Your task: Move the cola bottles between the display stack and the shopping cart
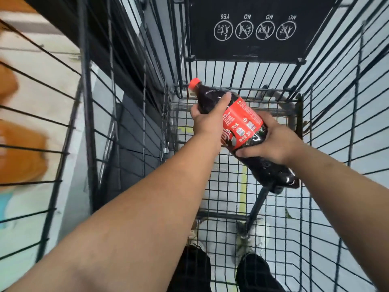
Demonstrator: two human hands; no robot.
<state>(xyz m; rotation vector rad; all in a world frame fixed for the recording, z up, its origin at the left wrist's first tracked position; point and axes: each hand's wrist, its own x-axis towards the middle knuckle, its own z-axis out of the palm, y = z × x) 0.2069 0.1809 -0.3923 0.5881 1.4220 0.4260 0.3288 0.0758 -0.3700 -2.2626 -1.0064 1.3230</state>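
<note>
Left hand [207, 121] wrapped round the upper body of the bottle [242, 127], thumb across the shoulder just above the label [242, 121]. Right hand [273, 144] clamped on the lower body just below the label, fingers curled under. Bottle held in both hands inside the cart [210, 186], tilted, red cap [194, 83] up and toward the far left, base down toward the near right. Whether base touches the wire floor: cannot tell. Dark cola inside. Black flap [259, 28] with four round pictograms at the far end of the cart. Grey floor [231, 186] visible through the mesh. Blurred orange shapes [21, 152] beyond the left wall.
</note>
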